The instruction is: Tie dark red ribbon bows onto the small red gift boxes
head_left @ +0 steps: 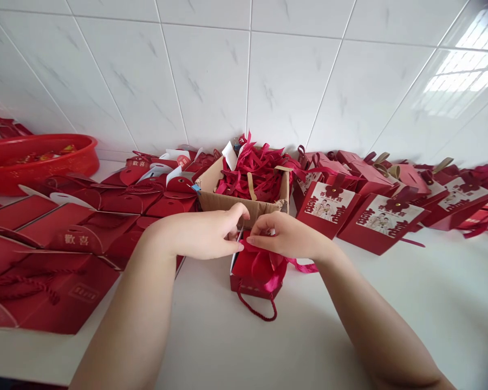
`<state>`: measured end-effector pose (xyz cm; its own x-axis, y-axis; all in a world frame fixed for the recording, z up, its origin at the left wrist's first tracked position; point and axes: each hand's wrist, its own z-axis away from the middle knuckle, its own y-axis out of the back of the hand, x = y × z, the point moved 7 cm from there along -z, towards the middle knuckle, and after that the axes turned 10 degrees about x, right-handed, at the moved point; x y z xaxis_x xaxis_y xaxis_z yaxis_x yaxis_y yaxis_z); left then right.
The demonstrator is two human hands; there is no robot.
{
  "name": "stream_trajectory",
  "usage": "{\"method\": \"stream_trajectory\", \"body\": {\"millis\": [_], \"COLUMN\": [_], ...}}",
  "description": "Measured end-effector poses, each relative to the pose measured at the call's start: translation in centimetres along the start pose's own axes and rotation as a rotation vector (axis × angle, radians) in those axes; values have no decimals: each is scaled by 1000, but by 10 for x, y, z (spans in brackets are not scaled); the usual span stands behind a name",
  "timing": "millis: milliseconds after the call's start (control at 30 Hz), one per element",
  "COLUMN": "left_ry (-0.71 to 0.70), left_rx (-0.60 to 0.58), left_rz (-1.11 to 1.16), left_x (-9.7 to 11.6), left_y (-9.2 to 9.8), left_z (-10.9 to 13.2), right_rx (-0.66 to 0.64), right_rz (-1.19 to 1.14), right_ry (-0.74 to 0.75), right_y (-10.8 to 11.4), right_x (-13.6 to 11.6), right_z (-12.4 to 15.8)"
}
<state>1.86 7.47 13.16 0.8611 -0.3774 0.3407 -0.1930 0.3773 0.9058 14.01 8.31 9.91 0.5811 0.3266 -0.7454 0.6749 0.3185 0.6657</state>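
Note:
A small red gift box (252,272) stands on the white table, with a glossy crimson ribbon (271,277) across its top. Its twisted red cord handle (261,316) hangs down on the near side. My left hand (211,233) is bent in from the left, thumb and curled fingers at the box's far upper edge, where a white inner face shows. From the right, my right hand (288,235) pinches at the same edge. My fingers partly hide what they grip there.
Right behind, a cardboard box (223,202) holds a heap of crimson ribbons (252,168). Red boxes (81,233) crowd the left, near a red basin (87,157) of wrapped sweets. Red gift boxes with picture labels (384,225) line the right. A tiled wall (211,70) closes the back.

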Motion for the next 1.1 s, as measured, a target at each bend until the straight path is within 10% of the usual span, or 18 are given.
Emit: {"method": "stream_trajectory", "body": {"millis": [1100], "left_ry": [40], "left_rx": [83], "left_rz": [50], "left_x": [2], "left_y": [9], "left_z": [-4], "right_rx": [10], "right_rz": [-15], "right_ry": [54], "right_y": [8], "right_x": [-8], "right_z": [2]}}
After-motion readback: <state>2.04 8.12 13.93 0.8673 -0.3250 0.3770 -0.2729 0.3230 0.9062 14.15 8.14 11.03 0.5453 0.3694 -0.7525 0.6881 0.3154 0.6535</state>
